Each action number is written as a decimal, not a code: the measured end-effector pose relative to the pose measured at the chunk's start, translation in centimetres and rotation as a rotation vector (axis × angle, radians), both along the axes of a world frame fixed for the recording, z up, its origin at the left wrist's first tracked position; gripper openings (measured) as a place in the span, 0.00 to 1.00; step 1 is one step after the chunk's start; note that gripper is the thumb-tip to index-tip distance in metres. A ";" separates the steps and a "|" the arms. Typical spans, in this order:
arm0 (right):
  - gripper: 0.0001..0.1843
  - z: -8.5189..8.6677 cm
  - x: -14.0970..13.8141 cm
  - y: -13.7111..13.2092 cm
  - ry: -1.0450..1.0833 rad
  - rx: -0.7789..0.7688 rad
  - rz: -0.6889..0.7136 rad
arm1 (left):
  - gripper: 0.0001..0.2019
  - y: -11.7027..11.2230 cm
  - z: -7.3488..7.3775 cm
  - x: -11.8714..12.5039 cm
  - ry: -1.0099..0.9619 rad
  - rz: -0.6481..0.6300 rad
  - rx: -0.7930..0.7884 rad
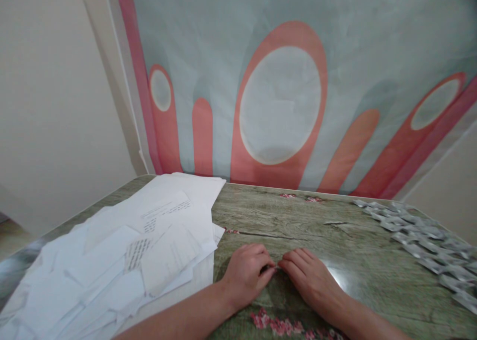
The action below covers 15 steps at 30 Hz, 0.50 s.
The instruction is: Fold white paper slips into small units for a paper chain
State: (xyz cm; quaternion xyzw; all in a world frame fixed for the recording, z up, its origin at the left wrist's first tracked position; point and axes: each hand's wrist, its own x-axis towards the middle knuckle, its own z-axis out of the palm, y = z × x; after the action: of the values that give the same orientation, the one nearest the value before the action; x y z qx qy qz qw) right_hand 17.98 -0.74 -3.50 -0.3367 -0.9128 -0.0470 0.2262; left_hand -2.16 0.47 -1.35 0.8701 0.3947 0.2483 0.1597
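Observation:
My left hand is closed in a pinch, thumb against the curled fingers, just above the wood-patterned tabletop. Facing it, my right hand has its fingers pressed together and bent down toward the left fingertips. A tiny pale bit of something shows between the two sets of fingertips; it is too small to name. Left of my left hand lies a large heap of white paper sheets and torn pieces, some with printed lines.
Along the table's right side lie several rows of greyish folded strips. Pink flower prints decorate the tabletop. Behind the table's far edge hangs a grey-green sheet with red shapes. A pale wall stands on the left.

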 end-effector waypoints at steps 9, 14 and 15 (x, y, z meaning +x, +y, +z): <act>0.07 -0.1 -0.4 -0.1 0.146 -0.048 -0.042 | 0.01 -0.3 0.7 -0.1 0.019 -0.056 0.074; 0.09 0.7 -0.6 -0.4 0.181 -0.137 -0.030 | 0.02 -0.4 0.8 0.0 0.032 -0.083 0.107; 0.09 0.8 -0.6 -0.5 0.188 -0.145 -0.024 | 0.02 -0.5 0.8 0.0 0.025 -0.084 0.103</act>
State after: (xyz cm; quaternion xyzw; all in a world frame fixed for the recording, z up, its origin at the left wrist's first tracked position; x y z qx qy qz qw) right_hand 17.37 -1.22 -2.66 -0.3661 -0.8844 0.0483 0.2853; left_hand -2.15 -0.02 -0.58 0.8960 0.3464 0.2505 0.1204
